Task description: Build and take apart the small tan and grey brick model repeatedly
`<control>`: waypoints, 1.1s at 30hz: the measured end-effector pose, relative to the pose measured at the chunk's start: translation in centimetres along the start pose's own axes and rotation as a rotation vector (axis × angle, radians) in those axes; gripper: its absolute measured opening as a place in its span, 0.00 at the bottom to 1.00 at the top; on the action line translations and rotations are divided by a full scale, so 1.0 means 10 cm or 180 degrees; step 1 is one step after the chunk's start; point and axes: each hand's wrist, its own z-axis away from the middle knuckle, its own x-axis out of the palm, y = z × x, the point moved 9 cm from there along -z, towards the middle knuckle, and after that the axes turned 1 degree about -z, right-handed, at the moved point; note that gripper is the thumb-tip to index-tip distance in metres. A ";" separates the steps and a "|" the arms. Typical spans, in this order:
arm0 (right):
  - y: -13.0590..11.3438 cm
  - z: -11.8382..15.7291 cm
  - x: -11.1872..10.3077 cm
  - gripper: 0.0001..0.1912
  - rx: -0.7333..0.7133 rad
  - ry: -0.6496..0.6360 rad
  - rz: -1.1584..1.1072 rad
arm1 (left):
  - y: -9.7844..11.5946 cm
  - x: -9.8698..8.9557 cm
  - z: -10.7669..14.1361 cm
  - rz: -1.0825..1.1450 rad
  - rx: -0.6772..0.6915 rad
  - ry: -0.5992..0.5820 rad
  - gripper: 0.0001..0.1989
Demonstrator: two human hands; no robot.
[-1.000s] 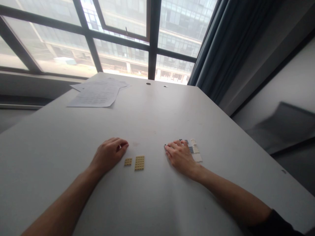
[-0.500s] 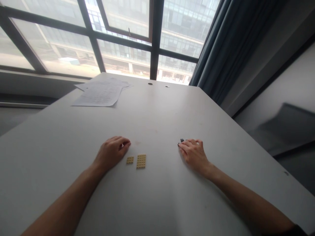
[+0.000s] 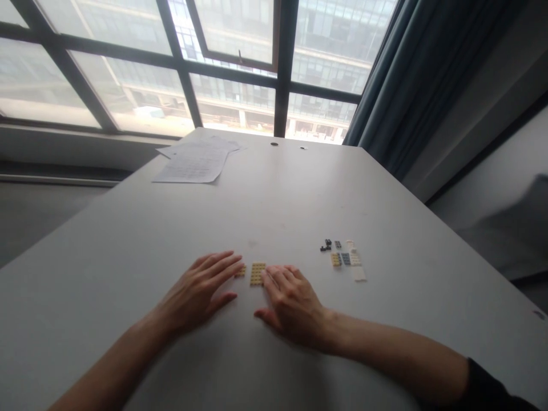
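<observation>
Two tan studded plates lie on the white table in front of me. The smaller plate (image 3: 242, 271) is partly covered by the fingertips of my left hand (image 3: 205, 288), whose thumb is spread away from the fingers. At its right lies the larger plate (image 3: 257, 274), a small gap between them. The fingers of my right hand (image 3: 291, 299) reach over the larger plate's right edge, with the thumb apart below. Neither hand is closed round anything.
Right of my right hand lies a group of small pieces: black ones (image 3: 327, 244), a yellow one (image 3: 335, 260), a dark grey-blue one (image 3: 345, 259) and several white ones (image 3: 356, 260). Printed papers (image 3: 194, 162) lie at the table's far left, before the window.
My right hand has moved left from the small pieces to the larger tan plate, uncovering them. My left hand has opened and come to the smaller plate. The view has shifted slightly.
</observation>
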 end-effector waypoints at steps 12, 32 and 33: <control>-0.07 -0.08 0.14 0.39 -0.0176 -0.0011 0.0093 | 0.11 0.24 0.12 -0.0098 0.0148 -0.0562 0.37; 0.93 0.73 -0.25 0.28 0.0328 0.0040 0.0551 | 1.10 0.58 -1.01 0.0220 0.0178 -0.0236 0.37; 0.93 0.73 -0.26 0.28 0.0322 0.0044 0.0550 | 1.10 0.59 -1.02 0.0219 0.0169 -0.0233 0.37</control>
